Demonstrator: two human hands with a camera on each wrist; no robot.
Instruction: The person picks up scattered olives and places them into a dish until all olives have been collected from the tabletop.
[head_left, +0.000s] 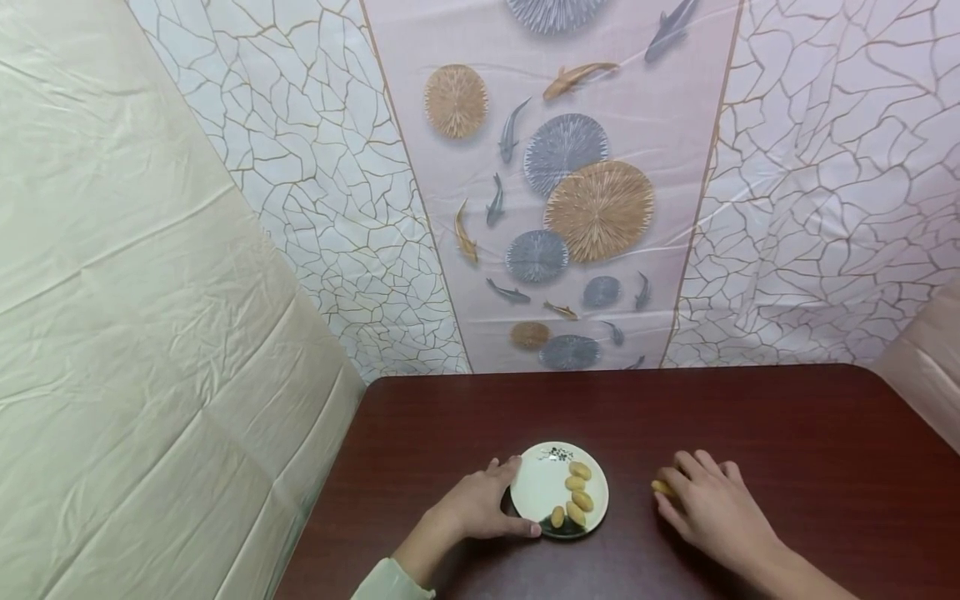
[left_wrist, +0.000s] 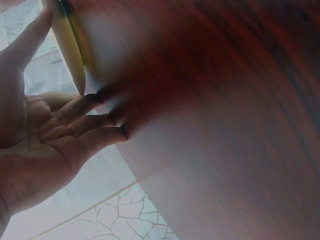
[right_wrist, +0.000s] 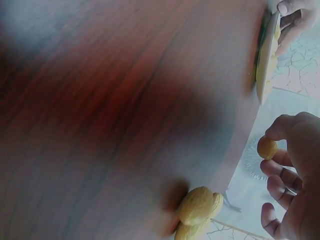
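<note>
A round white plate [head_left: 536, 492] with a dark green patch at its near edge holds several small oval yellow pieces [head_left: 581, 500]. My left hand [head_left: 472, 504] grips its left side, thumb at the near rim and fingers at the far-left rim; the left wrist view shows this hand [left_wrist: 55, 130] beside the tilted-looking plate edge [left_wrist: 70, 50]. To the right of the plate, my right hand [head_left: 716, 512] pinches a yellow piece [head_left: 662, 487] between thumb and fingers. The right wrist view shows that piece [right_wrist: 267, 147] in the fingertips of the hand [right_wrist: 300, 175].
More yellow pieces [right_wrist: 197, 206] lie on the dark red-brown table [right_wrist: 100, 125] in the right wrist view; the head view does not show them. Behind the table [head_left: 450, 408] hangs a patterned cloth [head_left: 570, 317]. Pale padded fabric [head_left: 150, 333] stands on the left.
</note>
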